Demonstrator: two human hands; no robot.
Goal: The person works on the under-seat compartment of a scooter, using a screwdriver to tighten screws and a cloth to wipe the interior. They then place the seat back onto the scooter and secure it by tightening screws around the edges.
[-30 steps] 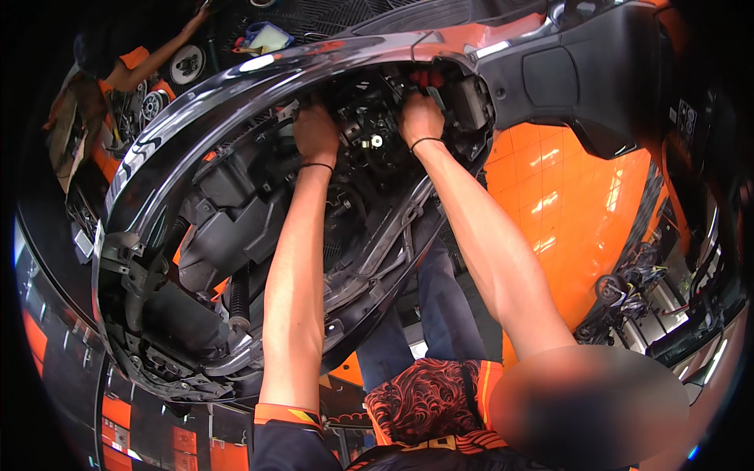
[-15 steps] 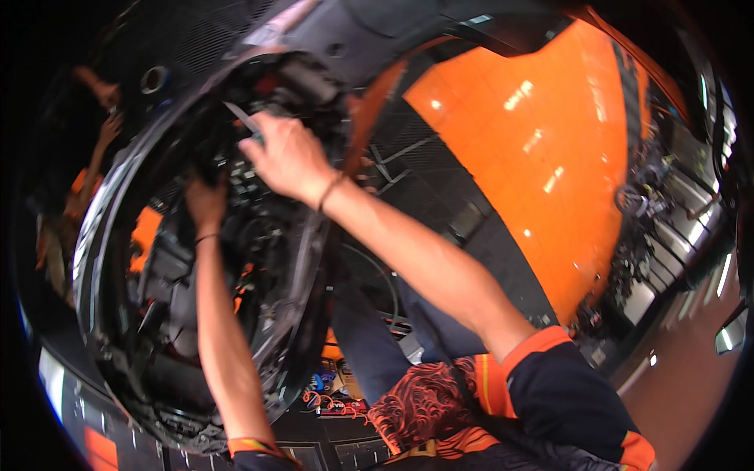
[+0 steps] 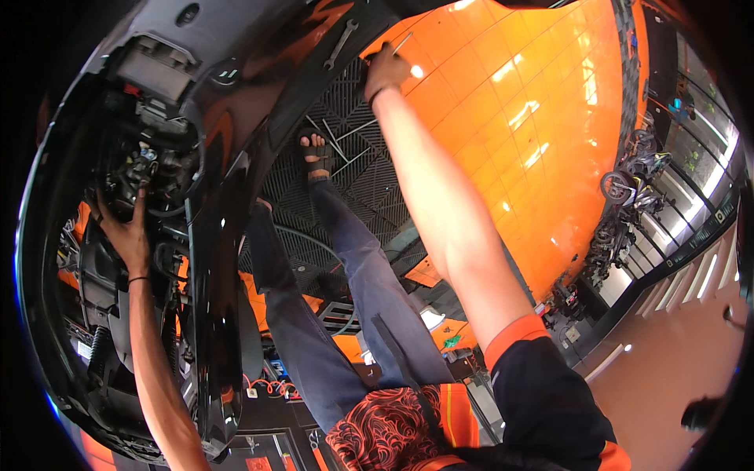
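My left hand (image 3: 128, 242) reaches into the engine bay (image 3: 102, 302) of a dark car. Its fingers are spread, and one points up toward a small metal fitting (image 3: 148, 155) among hoses. Whether the fingertips touch the parts, I cannot tell. Out over the floor to the right, my right hand (image 3: 385, 76) is closed on a thin metal-shafted tool (image 3: 404, 41). Only the slim shaft shows past the fingers; the handle is hidden. A combination spanner (image 3: 342, 45) lies on the dark bodywork, left of my right hand.
The glossy fender (image 3: 216, 275) runs between the engine bay and my legs. A black slatted floor mat (image 3: 369, 169) with thin rods on it borders orange floor tiles (image 3: 518, 141). Motorcycles (image 3: 628, 188) stand at the right. An orange coiled hose (image 3: 271, 387) is below.
My right hand has moved from above the engine bay to the right, over the floor, with the tool still in it. The view has shifted right, and the spanner now shows.
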